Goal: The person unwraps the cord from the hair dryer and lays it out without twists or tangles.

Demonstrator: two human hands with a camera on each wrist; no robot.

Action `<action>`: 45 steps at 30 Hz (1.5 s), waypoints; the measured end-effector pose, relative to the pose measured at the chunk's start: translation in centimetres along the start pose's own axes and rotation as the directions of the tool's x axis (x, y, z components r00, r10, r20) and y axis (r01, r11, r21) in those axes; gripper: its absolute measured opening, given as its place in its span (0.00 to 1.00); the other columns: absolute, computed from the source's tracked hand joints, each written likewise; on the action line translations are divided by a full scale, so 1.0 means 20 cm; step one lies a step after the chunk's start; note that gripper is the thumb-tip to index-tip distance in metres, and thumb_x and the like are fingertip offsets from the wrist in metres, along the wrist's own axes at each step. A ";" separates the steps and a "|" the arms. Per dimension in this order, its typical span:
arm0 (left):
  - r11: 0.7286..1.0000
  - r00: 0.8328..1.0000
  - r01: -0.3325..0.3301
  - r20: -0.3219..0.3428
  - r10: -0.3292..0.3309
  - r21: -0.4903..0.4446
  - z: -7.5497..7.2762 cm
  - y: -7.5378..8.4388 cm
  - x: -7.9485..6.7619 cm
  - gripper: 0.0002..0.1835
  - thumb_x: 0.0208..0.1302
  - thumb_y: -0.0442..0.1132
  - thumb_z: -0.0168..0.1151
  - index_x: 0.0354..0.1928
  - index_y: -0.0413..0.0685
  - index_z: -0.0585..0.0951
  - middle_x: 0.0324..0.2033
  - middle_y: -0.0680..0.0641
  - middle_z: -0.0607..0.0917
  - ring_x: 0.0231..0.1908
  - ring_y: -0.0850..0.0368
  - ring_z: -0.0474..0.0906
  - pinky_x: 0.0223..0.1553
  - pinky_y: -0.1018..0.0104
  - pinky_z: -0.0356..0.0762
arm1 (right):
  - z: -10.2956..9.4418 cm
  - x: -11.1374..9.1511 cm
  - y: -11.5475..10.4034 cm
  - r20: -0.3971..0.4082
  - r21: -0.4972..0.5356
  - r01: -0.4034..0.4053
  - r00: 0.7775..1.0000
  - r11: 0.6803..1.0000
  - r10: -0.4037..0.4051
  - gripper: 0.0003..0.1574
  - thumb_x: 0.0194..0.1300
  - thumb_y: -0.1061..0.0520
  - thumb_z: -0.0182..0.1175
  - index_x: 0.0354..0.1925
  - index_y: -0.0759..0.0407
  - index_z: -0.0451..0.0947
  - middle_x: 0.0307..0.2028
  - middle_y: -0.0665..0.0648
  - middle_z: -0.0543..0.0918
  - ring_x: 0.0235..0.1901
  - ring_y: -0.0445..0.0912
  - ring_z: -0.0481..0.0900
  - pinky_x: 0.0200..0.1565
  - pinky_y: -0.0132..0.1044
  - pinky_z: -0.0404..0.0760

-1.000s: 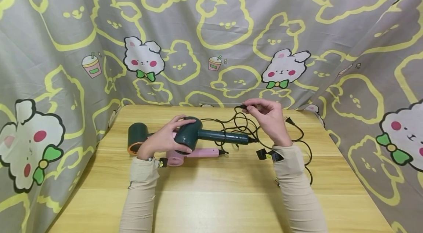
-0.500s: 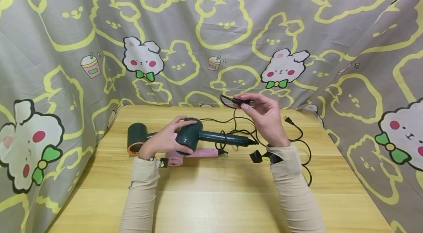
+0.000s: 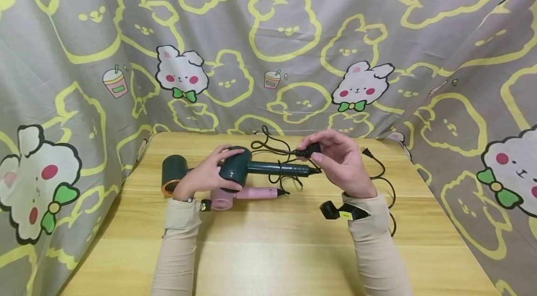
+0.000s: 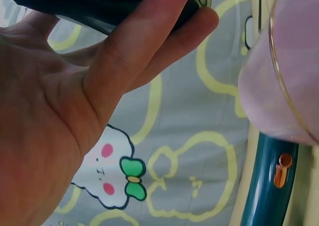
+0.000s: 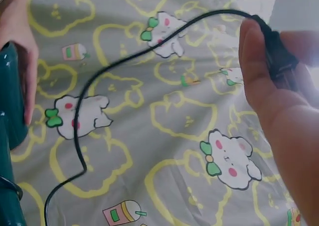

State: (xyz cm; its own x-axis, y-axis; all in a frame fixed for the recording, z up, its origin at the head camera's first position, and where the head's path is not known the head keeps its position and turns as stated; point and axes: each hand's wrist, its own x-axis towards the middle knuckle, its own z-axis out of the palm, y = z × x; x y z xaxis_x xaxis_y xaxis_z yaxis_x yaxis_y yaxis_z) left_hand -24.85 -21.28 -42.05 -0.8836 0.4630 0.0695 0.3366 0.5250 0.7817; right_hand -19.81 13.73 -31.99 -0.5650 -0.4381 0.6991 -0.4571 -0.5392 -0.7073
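My left hand (image 3: 204, 177) grips the head of a dark green hair dryer (image 3: 237, 171), thumb on the near side and fingers over the top. Its handle points right, and a loop of black cord passes round it. The right hand (image 3: 341, 161) pinches a black plug (image 3: 312, 149) between thumb and fingers, just past the handle's end. In the right wrist view, the cord (image 5: 82, 116) runs from the plug (image 5: 279, 54) in a long curve down to the left. The left wrist view shows the held dryer (image 4: 94, 6) dark at the top.
A pink hair dryer (image 3: 257, 193) lies on the wooden table (image 3: 268, 249) below the held one. Another green hair dryer (image 3: 174, 172) with a copper-coloured rim lies at the left. A two-pin plug (image 3: 367, 153) and its cord rest at right. Patterned curtains (image 3: 235, 91) surround the table.
My right hand rose with the plug, then came down closer to the handle's end. The cord lifted from its tangle and now loops out left of the hand. The left hand barely moved.
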 end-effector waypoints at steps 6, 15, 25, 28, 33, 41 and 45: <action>0.998 0.998 0.035 -0.056 -0.033 0.044 -0.03 -0.02 -0.01 0.54 0.43 0.54 0.87 0.75 0.72 0.70 0.80 0.40 0.52 0.68 0.29 0.70 0.60 0.40 0.79 | -0.01 -0.05 -0.03 0.111 0.165 0.048 0.991 0.985 -0.067 0.25 0.70 0.76 0.51 0.62 0.67 0.74 0.49 0.62 0.88 0.49 0.50 0.86 0.51 0.38 0.86; 0.997 0.992 0.025 -0.126 -0.016 0.070 -0.04 -0.05 -0.01 0.54 0.42 0.56 0.87 0.74 0.71 0.70 0.79 0.39 0.54 0.68 0.29 0.70 0.59 0.37 0.79 | -0.02 -0.11 0.04 0.376 0.222 -0.018 0.924 0.975 -0.069 0.29 0.67 0.71 0.58 0.66 0.69 0.69 0.49 0.59 0.89 0.45 0.49 0.88 0.44 0.40 0.87; 0.998 0.985 0.023 -0.173 -0.013 0.052 -0.06 -0.05 -0.02 0.54 0.43 0.55 0.87 0.75 0.73 0.69 0.79 0.42 0.56 0.67 0.29 0.70 0.59 0.35 0.78 | -0.07 -0.18 0.12 0.302 0.082 -0.373 0.893 0.924 0.334 0.21 0.63 0.74 0.64 0.52 0.61 0.81 0.45 0.55 0.91 0.44 0.45 0.90 0.45 0.38 0.89; 0.999 0.981 0.013 -0.192 -0.004 0.046 -0.07 -0.05 -0.02 0.54 0.43 0.54 0.87 0.75 0.72 0.69 0.78 0.43 0.57 0.67 0.31 0.70 0.60 0.35 0.77 | -0.10 -0.19 0.17 0.183 0.027 -0.519 0.843 0.854 0.507 0.24 0.64 0.73 0.64 0.57 0.60 0.79 0.43 0.56 0.92 0.39 0.43 0.90 0.42 0.36 0.88; 0.999 0.977 0.018 -0.211 -0.008 0.047 -0.07 -0.05 -0.03 0.54 0.43 0.55 0.87 0.75 0.75 0.69 0.78 0.44 0.57 0.66 0.31 0.71 0.58 0.37 0.79 | -0.14 -0.21 0.27 -0.049 0.032 -0.675 0.735 0.737 0.676 0.31 0.68 0.69 0.63 0.66 0.63 0.68 0.39 0.58 0.92 0.35 0.44 0.89 0.40 0.36 0.86; 0.999 0.973 0.026 -0.230 -0.017 0.038 -0.08 -0.04 -0.03 0.55 0.42 0.54 0.88 0.75 0.76 0.69 0.80 0.45 0.55 0.68 0.31 0.70 0.64 0.34 0.74 | -0.16 -0.22 0.41 -0.199 0.032 -0.777 0.611 0.629 0.766 0.42 0.69 0.63 0.67 0.74 0.68 0.59 0.38 0.59 0.92 0.30 0.46 0.90 0.40 0.39 0.89; 1.000 0.973 0.019 -0.230 -0.013 0.022 -0.08 -0.03 -0.04 0.55 0.43 0.53 0.87 0.75 0.76 0.68 0.80 0.45 0.55 0.69 0.31 0.69 0.64 0.34 0.73 | -0.18 -0.24 0.44 -0.207 0.015 -0.803 0.581 0.596 0.787 0.38 0.69 0.63 0.66 0.72 0.71 0.64 0.38 0.59 0.92 0.29 0.45 0.89 0.42 0.39 0.89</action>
State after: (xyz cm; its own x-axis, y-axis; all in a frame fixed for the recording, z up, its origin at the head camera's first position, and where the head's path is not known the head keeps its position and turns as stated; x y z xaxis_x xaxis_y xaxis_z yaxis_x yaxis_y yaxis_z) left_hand -24.86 -23.07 -41.55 -0.9392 0.2792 0.1996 0.3268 0.5496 0.7688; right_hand -23.63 13.59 -41.99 -0.8305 -0.5296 -0.1726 0.1913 0.0199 -0.9813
